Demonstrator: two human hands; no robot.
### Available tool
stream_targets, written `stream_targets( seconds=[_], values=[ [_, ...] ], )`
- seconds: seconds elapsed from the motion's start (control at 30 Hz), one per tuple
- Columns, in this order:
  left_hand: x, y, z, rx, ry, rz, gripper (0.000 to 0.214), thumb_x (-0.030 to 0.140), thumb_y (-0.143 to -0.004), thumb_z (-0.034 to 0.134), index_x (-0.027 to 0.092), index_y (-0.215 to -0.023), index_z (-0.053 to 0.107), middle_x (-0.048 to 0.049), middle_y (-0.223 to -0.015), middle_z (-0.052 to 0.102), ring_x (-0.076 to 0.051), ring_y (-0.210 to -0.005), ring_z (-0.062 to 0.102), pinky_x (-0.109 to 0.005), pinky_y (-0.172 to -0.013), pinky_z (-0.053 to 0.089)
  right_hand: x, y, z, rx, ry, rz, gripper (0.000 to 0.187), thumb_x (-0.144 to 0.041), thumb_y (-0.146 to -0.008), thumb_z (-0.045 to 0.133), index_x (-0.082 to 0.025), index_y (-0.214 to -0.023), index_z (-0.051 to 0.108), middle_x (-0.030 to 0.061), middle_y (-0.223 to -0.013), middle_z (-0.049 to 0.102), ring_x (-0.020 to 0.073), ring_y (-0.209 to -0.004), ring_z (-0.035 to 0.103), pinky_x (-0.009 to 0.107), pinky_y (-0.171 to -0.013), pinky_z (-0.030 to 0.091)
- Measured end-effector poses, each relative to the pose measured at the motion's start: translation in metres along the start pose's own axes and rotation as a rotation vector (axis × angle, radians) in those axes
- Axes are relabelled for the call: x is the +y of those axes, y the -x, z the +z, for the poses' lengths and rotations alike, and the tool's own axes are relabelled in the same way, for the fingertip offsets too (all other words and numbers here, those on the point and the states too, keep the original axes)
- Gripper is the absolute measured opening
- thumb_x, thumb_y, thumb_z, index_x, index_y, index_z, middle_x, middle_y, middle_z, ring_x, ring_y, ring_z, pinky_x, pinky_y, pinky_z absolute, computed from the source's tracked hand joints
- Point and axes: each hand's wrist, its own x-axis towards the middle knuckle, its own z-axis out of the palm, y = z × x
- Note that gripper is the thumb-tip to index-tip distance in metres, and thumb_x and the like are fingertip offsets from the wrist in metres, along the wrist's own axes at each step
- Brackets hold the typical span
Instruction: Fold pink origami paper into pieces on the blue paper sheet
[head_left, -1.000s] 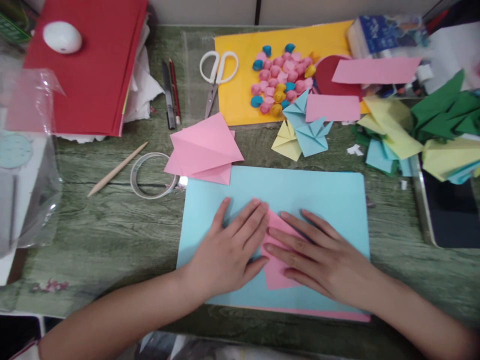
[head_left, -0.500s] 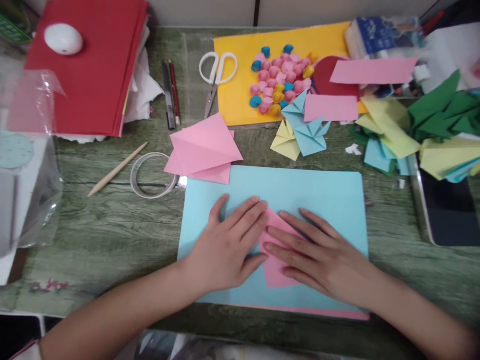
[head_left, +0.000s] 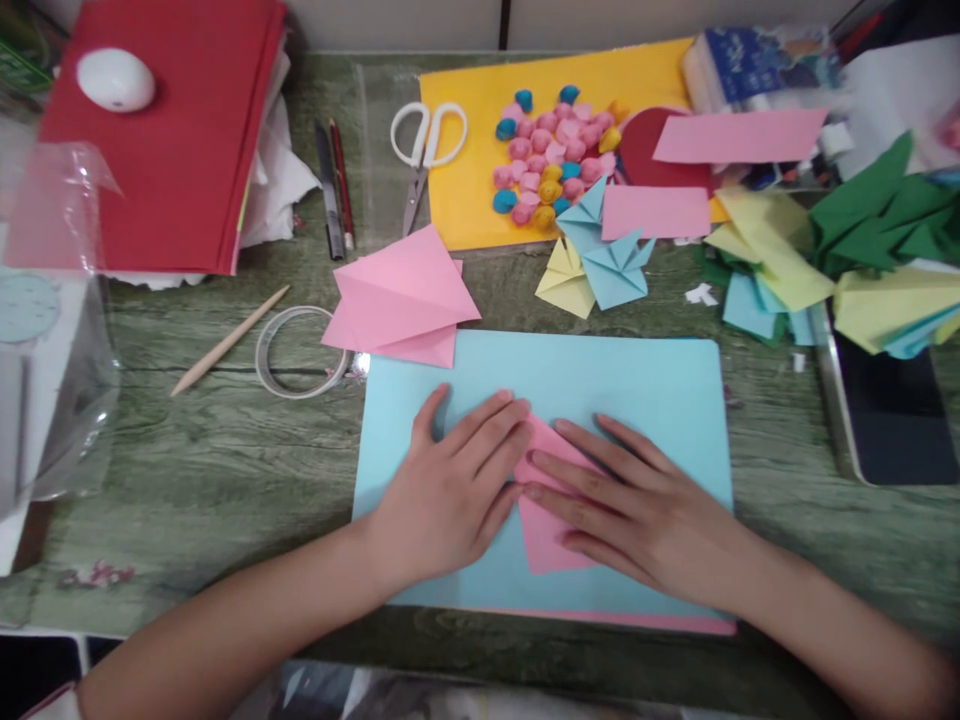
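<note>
A small piece of pink paper [head_left: 546, 535] lies on a light blue sheet [head_left: 637, 375]. My left hand [head_left: 457, 490] rests flat with its fingertips along the paper's left edge, its thumb close beside the other fingers. Across the right part of the paper lies my right hand [head_left: 637, 500], fingers spread and pressing down, hiding much of it. Several pink paper squares [head_left: 409, 295] overlap the blue sheet's upper left corner. Just beyond that sheet sit folded paper pieces in light blue [head_left: 616, 272] and yellow [head_left: 566, 280].
To the left are a tape roll [head_left: 262, 350], a pointed wooden stick [head_left: 229, 340] and a red folder [head_left: 150, 190]. Scissors [head_left: 427, 150] and a yellow sheet [head_left: 465, 225] bearing small paper curls lie at the back. A phone [head_left: 896, 420] lies right, near green folded paper [head_left: 862, 220].
The left thumb has drawn in closer to the fingers at the paper's edge. Otherwise the hands stay in place; the whole view has shifted slightly.
</note>
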Motion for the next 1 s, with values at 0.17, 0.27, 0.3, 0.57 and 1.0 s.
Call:
stream_targets(
  seconds=[0.17,0.27,0.3,0.57,1.0],
  values=[
    [-0.0003,0.0003,0.0014,0.004,0.010,0.001,0.043,0.033,-0.092,0.038,0.013,-0.128,0.046,-0.0114,-0.142,0.040,-0.025,-0.134,0.029,-0.056,-0.110,0.003,-0.0002,0.0003,-0.0005,0.012,-0.037,0.015,0.047,-0.031,-0.086,0.054,-0.025,-0.132,0.045,0.0010,-0.140,0.044,0.0255,-0.136,0.025,0.052,-0.109,0.024],
    [-0.0002,0.0002,0.0012,0.001,0.012,-0.003,0.044,0.034,-0.091,0.038,0.013,-0.128,0.045,-0.0109,-0.142,0.040,-0.024,-0.135,0.029,-0.056,-0.110,0.002,0.0000,0.0008,-0.0001,0.014,-0.045,0.019,0.049,-0.031,-0.086,0.054,-0.025,-0.133,0.043,0.0011,-0.139,0.045,0.0254,-0.136,0.025,0.052,-0.108,0.025],
    [-0.0001,0.0001,0.0009,0.001,0.013,-0.006,0.044,0.035,-0.091,0.038,0.013,-0.128,0.045,-0.0107,-0.142,0.040,-0.024,-0.135,0.029,-0.056,-0.110,0.002,0.0001,0.0009,0.0001,0.010,-0.043,0.019,0.050,-0.031,-0.086,0.054,-0.025,-0.134,0.042,0.0008,-0.140,0.044,0.0257,-0.136,0.025,0.052,-0.108,0.025],
    [0.0001,0.0000,0.0004,-0.003,0.015,0.000,0.047,0.040,-0.091,0.037,0.012,-0.128,0.045,-0.0110,-0.143,0.039,-0.024,-0.135,0.028,-0.055,-0.110,-0.001,0.0012,0.0017,0.0006,-0.008,-0.010,0.004,0.045,-0.034,-0.088,0.051,-0.026,-0.132,0.045,-0.0030,-0.144,0.037,0.0265,-0.136,0.025,0.052,-0.109,0.024],
    [-0.0003,0.0016,0.0013,-0.005,0.011,-0.002,0.050,0.041,-0.091,0.038,0.013,-0.131,0.042,-0.0107,-0.143,0.039,-0.025,-0.135,0.027,-0.056,-0.110,-0.003,0.0006,0.0003,0.0004,0.014,-0.024,0.007,0.048,-0.032,-0.088,0.052,-0.025,-0.134,0.042,-0.0023,-0.142,0.040,0.0261,-0.135,0.026,0.051,-0.109,0.024]
  ],
)
